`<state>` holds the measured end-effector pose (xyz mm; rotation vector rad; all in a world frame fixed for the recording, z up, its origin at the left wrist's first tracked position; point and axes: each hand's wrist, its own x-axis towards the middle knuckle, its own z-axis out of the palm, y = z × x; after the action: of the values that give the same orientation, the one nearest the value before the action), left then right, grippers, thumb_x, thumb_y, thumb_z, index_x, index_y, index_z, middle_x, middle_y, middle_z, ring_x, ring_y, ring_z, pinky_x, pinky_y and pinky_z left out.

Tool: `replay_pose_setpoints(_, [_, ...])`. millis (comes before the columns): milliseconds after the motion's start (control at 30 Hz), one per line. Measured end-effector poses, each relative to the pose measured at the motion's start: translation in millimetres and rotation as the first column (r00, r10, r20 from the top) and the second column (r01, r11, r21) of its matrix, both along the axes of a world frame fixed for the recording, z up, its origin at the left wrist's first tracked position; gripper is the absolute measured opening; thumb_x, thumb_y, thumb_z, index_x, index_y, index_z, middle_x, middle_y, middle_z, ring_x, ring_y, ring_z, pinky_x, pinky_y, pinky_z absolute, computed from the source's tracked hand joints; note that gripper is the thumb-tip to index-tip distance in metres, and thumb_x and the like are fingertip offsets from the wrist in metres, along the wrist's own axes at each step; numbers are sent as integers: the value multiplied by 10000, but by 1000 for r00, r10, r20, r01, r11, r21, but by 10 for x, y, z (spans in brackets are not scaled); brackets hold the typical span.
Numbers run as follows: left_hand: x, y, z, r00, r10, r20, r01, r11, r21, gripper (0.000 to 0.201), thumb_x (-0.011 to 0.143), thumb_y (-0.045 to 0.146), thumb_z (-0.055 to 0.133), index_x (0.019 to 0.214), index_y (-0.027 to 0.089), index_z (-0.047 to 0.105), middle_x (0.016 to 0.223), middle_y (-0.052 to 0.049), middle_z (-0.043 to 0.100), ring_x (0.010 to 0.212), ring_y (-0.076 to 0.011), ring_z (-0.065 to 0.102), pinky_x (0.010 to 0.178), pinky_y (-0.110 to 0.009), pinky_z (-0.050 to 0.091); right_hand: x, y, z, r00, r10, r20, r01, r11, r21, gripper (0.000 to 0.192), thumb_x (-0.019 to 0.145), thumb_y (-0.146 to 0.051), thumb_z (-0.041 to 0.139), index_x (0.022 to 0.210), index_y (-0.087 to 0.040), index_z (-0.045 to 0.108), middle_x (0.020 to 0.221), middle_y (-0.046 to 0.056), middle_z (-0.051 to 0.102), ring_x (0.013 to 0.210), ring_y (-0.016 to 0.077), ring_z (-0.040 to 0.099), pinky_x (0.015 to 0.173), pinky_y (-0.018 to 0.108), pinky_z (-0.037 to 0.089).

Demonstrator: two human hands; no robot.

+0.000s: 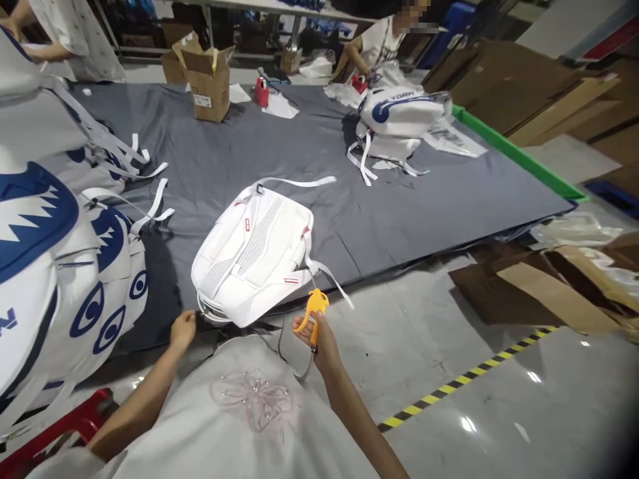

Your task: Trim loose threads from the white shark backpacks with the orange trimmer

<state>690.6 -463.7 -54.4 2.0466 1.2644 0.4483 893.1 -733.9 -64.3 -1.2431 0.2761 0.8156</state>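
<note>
A white backpack (259,253) lies on the grey-covered table in front of me, its padded back panel and straps facing up. My right hand (319,332) is wrapped round an orange air blow gun (315,306), just off the bag's lower right corner. From the gun's base a grey hose (300,374) curves down towards my body. One loose white strap (335,283) hangs beside the gun's tip. At the bag's lower left edge, my left hand (184,329) is closed, with its fingers curled; what they pinch, if anything, is hidden.
Stacked white-and-blue backpacks (94,266) crowd the left side. Across the grey table (399,219) stand an open carton (210,86), a red tape dispenser (261,92) and another backpack (399,116). Two people work beyond. Cardboard (499,293) lies on the right; a red stool (74,426) is lower left.
</note>
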Motion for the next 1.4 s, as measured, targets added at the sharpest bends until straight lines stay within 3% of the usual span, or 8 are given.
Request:
replay_pose_setpoints(133, [-316, 26, -76, 981, 194, -4, -187, 952, 244, 407, 899, 370, 397, 1184, 157, 594, 1144, -172, 652, 1144, -318, 585, 999, -495, 458, 169, 166, -27, 998, 10, 65, -5, 996, -88, 617, 782, -752, 538, 1045, -194, 560, 814, 73, 753, 720, 209, 727, 658, 307, 573])
replay_pose_setpoints(267, [265, 117, 152, 995, -71, -72, 98, 866, 491, 522, 921, 425, 455, 1372, 163, 490, 1421, -163, 500, 1335, -314, 426, 1113, -469, 345, 361, 370, 140, 947, 71, 314, -48, 996, -78, 702, 751, -784, 550, 1083, -167, 593, 799, 61, 739, 743, 223, 720, 756, 358, 576])
replay_pose_setpoints(500, [1161, 17, 39, 916, 73, -394, 96, 914, 393, 837, 829, 411, 642, 1497, 43, 297, 1401, -282, 463, 1221, -396, 476, 1012, -494, 371, 769, 582, 681, 833, 475, 282, -505, 862, 38, 654, 757, -762, 562, 1004, -163, 655, 949, 111, 728, 815, 238, 698, 729, 370, 568])
replay_pose_setpoints(700, [1112, -23, -87, 942, 25, -335, 120, 907, 404, 554, 931, 157, 394, 1477, 66, 372, 1517, -266, 366, 1315, -365, 456, 1060, -499, 360, 1393, 665, 850, 222, 758, 613, -523, 623, -581, 630, 848, -767, 387, 763, -190, 625, 741, 43, 658, 696, 190, 613, 682, 310, 484])
replay_pose_setpoints(867, [1002, -61, 43, 967, 70, 246, -63, 997, -36, 410, 965, 376, 435, 1295, 173, 570, 1097, -127, 707, 971, -257, 696, 877, -392, 541, 1797, 914, 900, -79, 881, 467, -455, 385, -803, 570, 950, -645, 254, 798, -203, 579, 710, 34, 654, 647, 174, 596, 647, 284, 425])
replay_pose_setpoints(1033, [952, 64, 101, 829, 394, 396, 4, 705, -709, 475, 924, 584, 483, 1049, 130, 546, 706, -89, 695, 532, -177, 658, 494, -273, 519, 2194, 1369, 1057, -84, 918, 388, -127, 376, -918, 437, 987, -504, 289, 826, -198, 557, 632, 47, 621, 617, 194, 585, 621, 286, 370])
replay_pose_setpoints(1233, [1036, 220, 27, 864, 451, 223, -76, 556, -828, 360, 989, 476, 405, 1043, 138, 517, 675, -85, 694, 561, -185, 680, 509, -257, 516, 1915, 1596, 1289, -273, 937, 220, -366, 110, -924, 374, 972, -489, 366, 781, -218, 540, 616, 36, 604, 546, 173, 541, 560, 275, 354])
replay_pose_setpoints(1400, [1062, 254, 17, 880, 440, 177, -101, 539, -836, 319, 1004, 412, 382, 1073, 127, 507, 659, -92, 688, 531, -192, 671, 500, -263, 506, 1668, 1583, 1438, -298, 921, 251, -302, 159, -940, 382, 982, -473, 341, 747, -220, 507, 580, 28, 573, 505, 154, 498, 512, 263, 325])
